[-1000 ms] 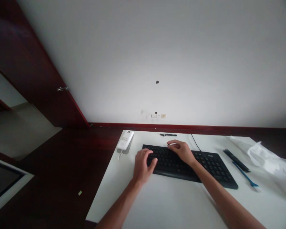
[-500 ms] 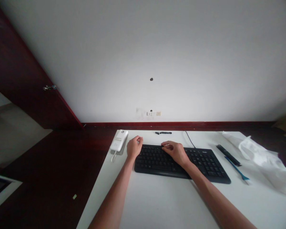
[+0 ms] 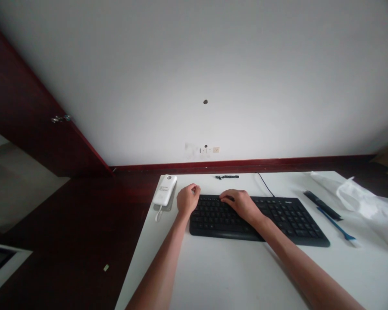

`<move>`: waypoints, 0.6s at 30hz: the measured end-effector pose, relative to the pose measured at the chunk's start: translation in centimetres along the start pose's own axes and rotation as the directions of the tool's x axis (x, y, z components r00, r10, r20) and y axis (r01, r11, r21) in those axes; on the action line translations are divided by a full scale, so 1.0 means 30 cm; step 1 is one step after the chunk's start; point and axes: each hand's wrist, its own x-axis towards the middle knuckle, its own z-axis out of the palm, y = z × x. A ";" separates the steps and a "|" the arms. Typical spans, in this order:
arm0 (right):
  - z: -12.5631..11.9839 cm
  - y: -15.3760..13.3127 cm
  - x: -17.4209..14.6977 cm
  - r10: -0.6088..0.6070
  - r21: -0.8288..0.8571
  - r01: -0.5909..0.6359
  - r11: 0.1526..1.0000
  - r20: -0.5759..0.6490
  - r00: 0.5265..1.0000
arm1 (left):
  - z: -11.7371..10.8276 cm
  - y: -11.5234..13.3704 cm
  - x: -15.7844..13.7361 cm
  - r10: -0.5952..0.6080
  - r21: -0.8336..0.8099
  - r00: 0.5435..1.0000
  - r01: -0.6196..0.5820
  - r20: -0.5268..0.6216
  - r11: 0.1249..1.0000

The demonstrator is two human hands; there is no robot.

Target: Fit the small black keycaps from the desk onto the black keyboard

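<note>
1. The black keyboard point(image 3: 258, 218) is lying on the white desk point(image 3: 220, 275), its long axis running 9 to 3 o'clock.
2. The left hand point(image 3: 187, 200) is curling loosely shut at the keyboard's 9 o'clock end, holding nothing.
3. The right hand point(image 3: 241, 204) is resting open on the keys.
4. The white power bank point(image 3: 164, 190) is lying at 9 o'clock of the left grip.

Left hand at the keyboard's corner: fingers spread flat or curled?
Curled: the left hand forms a loose fist at the keyboard's far left corner.

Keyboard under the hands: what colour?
Black. The keyboard shows clearly in the head view, on the white table.
</note>
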 end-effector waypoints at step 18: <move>0.007 0.000 0.000 -0.016 -0.018 0.017 1.000 0.020 1.000 | -0.003 0.002 -0.001 -0.002 -0.014 1.000 0.003 0.015 1.000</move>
